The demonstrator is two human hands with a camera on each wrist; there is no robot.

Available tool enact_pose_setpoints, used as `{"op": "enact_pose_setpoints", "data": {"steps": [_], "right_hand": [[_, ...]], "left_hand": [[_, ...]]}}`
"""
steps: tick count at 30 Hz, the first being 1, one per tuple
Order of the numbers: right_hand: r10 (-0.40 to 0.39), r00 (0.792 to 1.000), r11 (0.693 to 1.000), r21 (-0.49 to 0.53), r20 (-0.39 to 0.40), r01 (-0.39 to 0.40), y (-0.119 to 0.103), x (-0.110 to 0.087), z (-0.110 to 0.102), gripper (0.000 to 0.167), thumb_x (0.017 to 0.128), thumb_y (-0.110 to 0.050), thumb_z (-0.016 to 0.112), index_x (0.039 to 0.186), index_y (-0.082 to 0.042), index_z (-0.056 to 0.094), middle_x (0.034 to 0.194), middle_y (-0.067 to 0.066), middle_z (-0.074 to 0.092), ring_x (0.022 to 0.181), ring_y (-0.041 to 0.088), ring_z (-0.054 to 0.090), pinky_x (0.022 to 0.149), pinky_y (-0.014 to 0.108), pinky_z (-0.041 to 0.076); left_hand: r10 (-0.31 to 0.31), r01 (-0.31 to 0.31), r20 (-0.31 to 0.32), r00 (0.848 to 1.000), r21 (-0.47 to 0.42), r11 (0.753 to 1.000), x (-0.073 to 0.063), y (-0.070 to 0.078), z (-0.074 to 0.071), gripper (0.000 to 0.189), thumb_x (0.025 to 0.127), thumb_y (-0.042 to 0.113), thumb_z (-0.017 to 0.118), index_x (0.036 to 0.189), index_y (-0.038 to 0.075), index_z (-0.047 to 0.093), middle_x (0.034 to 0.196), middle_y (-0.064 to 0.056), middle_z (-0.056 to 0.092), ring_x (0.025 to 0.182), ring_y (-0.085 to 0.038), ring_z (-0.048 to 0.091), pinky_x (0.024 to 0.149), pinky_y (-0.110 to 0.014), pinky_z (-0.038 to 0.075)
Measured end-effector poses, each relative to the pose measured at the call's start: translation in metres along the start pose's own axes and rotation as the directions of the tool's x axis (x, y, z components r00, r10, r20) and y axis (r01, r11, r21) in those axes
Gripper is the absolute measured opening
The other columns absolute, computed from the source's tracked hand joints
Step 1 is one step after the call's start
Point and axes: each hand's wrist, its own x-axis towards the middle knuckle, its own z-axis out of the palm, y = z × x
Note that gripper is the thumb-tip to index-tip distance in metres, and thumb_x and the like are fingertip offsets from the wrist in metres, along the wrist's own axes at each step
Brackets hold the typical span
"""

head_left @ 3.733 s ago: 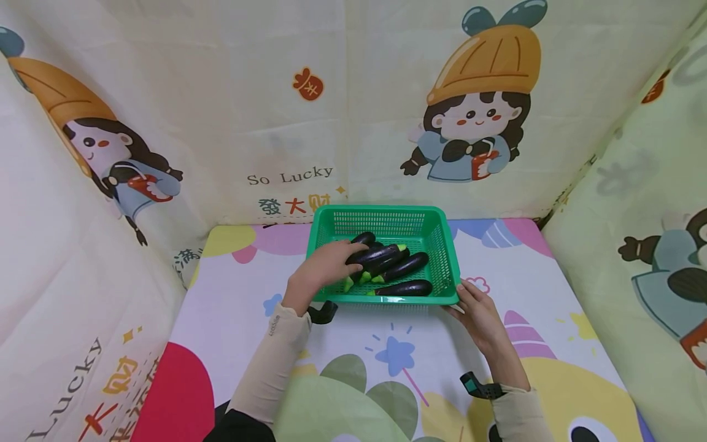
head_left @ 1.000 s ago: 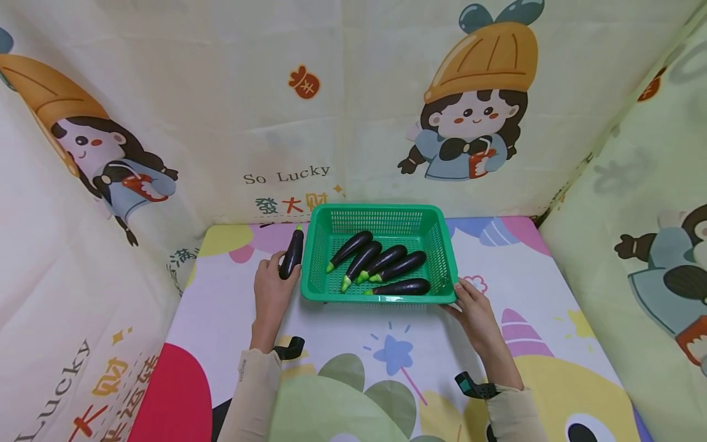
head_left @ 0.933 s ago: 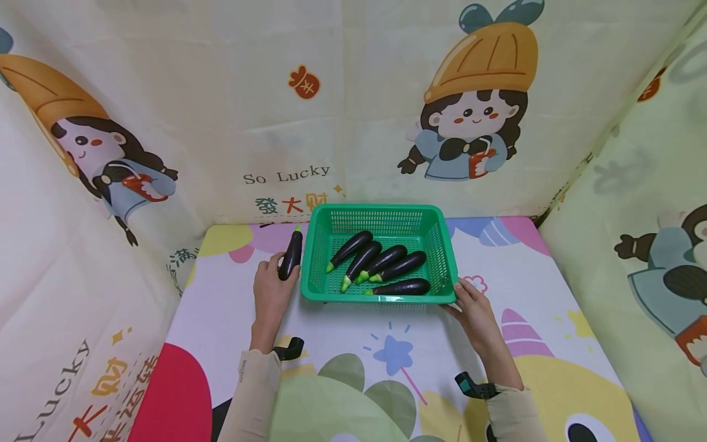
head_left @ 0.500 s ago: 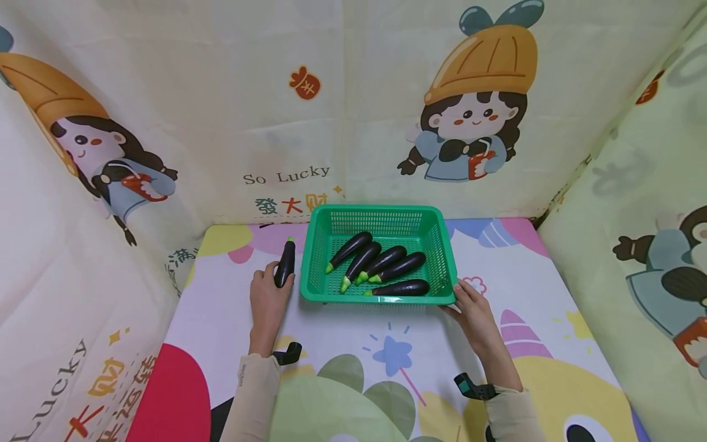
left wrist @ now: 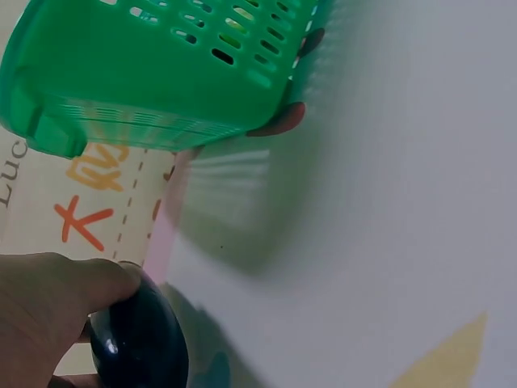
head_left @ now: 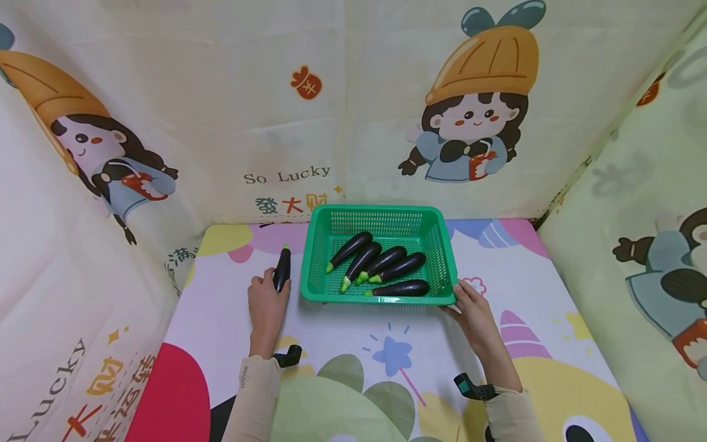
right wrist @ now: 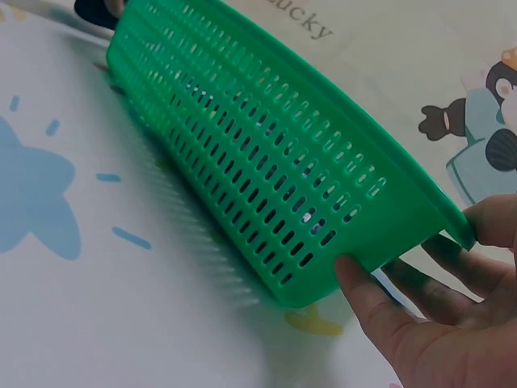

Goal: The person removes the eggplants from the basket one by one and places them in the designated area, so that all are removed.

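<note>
bright even head view, dimmer wrist views, soft shadows beneath basket (right wrist: 266, 153)

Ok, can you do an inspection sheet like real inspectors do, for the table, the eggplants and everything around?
Surface: table with a colorful cartoon print.
Job's things: green basket with five eggplants inside; a sixth eggplant is outside, left of it.
Clutter: nothing seen.
Grips: left grip holds the sixth eggplant; right grip holds the basket's near right corner.
Cables: nothing seen.
Surroundings: pale hangings with cartoon figures and lettering behind and on both sides.
</note>
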Motion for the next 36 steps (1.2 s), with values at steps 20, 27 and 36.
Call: {"op": "enact_pose_setpoints", "data": {"steps": [20, 27, 36], "right_hand": [[-0.009, 1.0, 1.0, 0.011, 0.007, 0.009, -0.0027, -0.0017, 0.0002, 0.064, 0.111, -0.04, 0.046, 0.16, -0.001, 0.033, 0.14, -0.003, 0.053, 0.121, 0.005, 0.063, 0.096, 0.023, 0.057], [-0.01, 1.0, 1.0, 0.022, 0.007, 0.01, 0.0007, 0.0, -0.0001, 0.064, 0.111, -0.039, 0.046, 0.161, -0.001, 0.032, 0.143, 0.0, 0.053, 0.119, 0.003, 0.064, 0.095, 0.023, 0.057], [-0.014, 1.0, 1.0, 0.02, 0.015, 0.014, 0.002, 0.0009, -0.0007, 0.064, 0.112, -0.039, 0.045, 0.161, -0.001, 0.032, 0.152, 0.007, 0.045, 0.127, 0.003, 0.06, 0.098, 0.023, 0.056]], "left_hand": [[-0.027, 0.022, 0.038, 0.999, 0.135, 0.991, 0.0013, 0.0012, 0.0012, 0.052, 0.103, 0.034, 0.06, 0.142, 0.0, 0.055, 0.12, -0.034, 0.058, 0.107, -0.052, 0.055, 0.087, -0.063, 0.046], [-0.044, 0.036, 0.046, 0.998, 0.164, 0.986, 0.001, 0.0026, -0.001, 0.056, 0.103, 0.037, 0.058, 0.143, -0.003, 0.053, 0.126, -0.035, 0.058, 0.111, -0.055, 0.054, 0.091, -0.066, 0.045], [-0.016, 0.015, 0.005, 1.0, 0.182, 0.983, -0.0003, 0.0057, -0.0052, 0.058, 0.103, 0.037, 0.058, 0.143, -0.004, 0.052, 0.129, -0.036, 0.055, 0.115, -0.056, 0.052, 0.093, -0.068, 0.043]]}}
